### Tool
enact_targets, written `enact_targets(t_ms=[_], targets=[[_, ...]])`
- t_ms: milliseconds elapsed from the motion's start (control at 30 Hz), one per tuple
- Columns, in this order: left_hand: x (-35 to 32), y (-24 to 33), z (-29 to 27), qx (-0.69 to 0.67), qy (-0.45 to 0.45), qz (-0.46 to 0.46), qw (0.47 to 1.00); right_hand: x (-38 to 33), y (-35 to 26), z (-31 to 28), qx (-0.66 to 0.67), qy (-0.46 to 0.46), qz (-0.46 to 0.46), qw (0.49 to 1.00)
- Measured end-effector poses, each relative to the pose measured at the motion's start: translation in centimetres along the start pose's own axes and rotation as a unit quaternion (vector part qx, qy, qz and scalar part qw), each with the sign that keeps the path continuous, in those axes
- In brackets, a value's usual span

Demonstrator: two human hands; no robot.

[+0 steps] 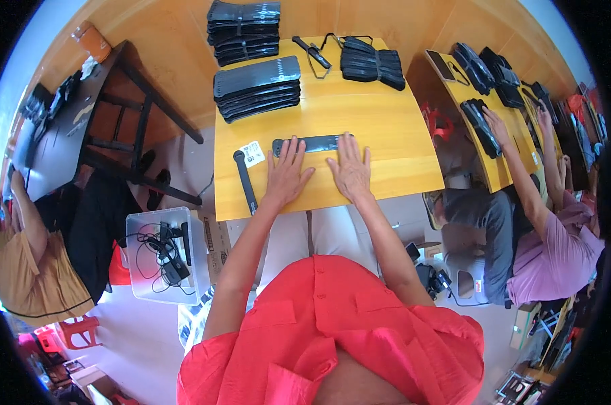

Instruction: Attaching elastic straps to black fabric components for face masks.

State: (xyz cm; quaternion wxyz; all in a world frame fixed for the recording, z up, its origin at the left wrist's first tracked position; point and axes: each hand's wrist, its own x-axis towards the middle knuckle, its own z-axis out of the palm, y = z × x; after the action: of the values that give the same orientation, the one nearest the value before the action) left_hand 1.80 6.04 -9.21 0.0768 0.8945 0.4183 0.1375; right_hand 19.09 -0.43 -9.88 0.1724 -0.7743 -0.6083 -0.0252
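Note:
A long, flat black strip (315, 144), glossy like a plastic sleeve, lies crosswise on the yellow table (386, 162) in front of me. My left hand (288, 172) rests flat with its fingertips over the left part of it. At its right end my right hand (352, 169) presses down, fingers stretched out. Both hands are open and grip nothing. To the left of my left hand lies a narrow black strap-like piece (244, 181) with a rounded end. Beside it is a white printed label (252, 154).
Stacked black flat packs (257, 88) and banded bundles (243, 30) stand at the back left. Another black bundle (373, 64) and a corded tool (312, 52) lie at the back. A clear bin (136, 270) holds cables. People work at tables on both sides.

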Motion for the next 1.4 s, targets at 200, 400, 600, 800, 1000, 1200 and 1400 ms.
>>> enact_targets(t_ms=[200, 400, 600, 800, 1000, 1200, 1400], targets=[[-0.4, 0.0, 0.9, -0.030, 0.065, -0.032, 0.997, -0.3, 0.1, -0.8, -0.014, -0.016, 0.070, 0.997], [-0.7, 0.7, -0.2, -0.084, 0.070, -0.132, 0.985, -0.5, 0.1, -0.8, 0.018, -0.006, 0.062, 0.998], [-6.2, -2.2, -6.4, -0.341, 0.279, -0.178, 0.880, -2.4, -1.6, -2.3, 0.177, 0.117, -0.039, 0.977], [-15.1, -6.4, -5.5, -0.575, 0.325, -0.329, 0.675, -6.9, -12.5, -3.5, 0.230, 0.006, -0.317, 0.920], [-18.0, -3.3, -4.0, -0.688, 0.227, -0.427, 0.542, -7.2, -13.7, 1.0, 0.186, 0.030, -0.366, 0.911], [-15.4, 0.4, -6.8, -0.821, 0.099, -0.366, 0.428, -6.7, -13.7, -3.6, 0.363, 0.043, -0.295, 0.883], [-11.4, 3.3, -10.8, -0.889, 0.047, -0.249, 0.381, -6.6, -12.3, -9.2, 0.519, 0.016, -0.130, 0.845]])
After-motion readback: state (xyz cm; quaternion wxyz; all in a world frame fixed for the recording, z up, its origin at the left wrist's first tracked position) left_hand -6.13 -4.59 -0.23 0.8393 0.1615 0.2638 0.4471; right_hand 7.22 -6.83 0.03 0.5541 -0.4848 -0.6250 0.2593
